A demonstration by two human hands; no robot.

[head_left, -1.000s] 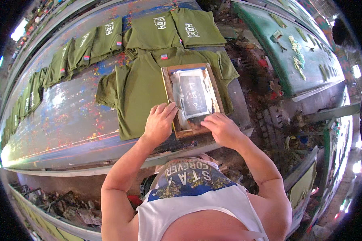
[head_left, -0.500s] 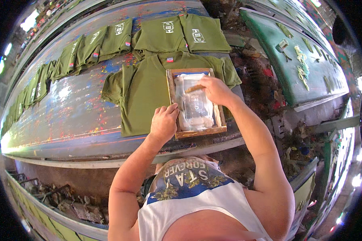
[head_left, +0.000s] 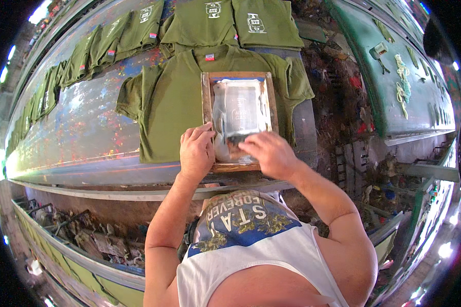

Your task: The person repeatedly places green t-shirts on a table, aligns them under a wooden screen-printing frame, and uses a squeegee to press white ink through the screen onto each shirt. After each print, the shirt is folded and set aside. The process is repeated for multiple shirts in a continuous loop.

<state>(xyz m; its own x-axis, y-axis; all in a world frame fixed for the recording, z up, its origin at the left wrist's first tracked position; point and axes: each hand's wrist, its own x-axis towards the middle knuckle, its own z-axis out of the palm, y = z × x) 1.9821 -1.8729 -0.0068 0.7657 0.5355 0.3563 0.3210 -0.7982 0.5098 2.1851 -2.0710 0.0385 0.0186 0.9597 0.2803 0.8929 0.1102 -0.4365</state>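
An olive green T-shirt [head_left: 166,107] lies spread on the long table, its neckline at the far side. On its right half rests a wooden screen-printing frame [head_left: 206,97], with a whitish mesh [head_left: 242,108] bearing a small design. My left hand [head_left: 196,152] grips the frame's left rail near the closest corner, fingers curled over it. Inside the frame, at the mesh's near end, my right hand [head_left: 272,153] holds a brown squeegee [head_left: 235,148], partly hidden by the fingers and blurred.
Several folded olive shirts [head_left: 269,25] with white prints line the table's [head_left: 92,123] far side and curve off left. To the right, past a cluttered gap, stands a green table [head_left: 379,97] with a pale rope [head_left: 403,84] on it. A metal rail [head_left: 138,193] edges my table.
My right hand has drawn the squeegee from the frame's far part to its near end. My left hand stays on the left rail. The whole view has shifted slightly.
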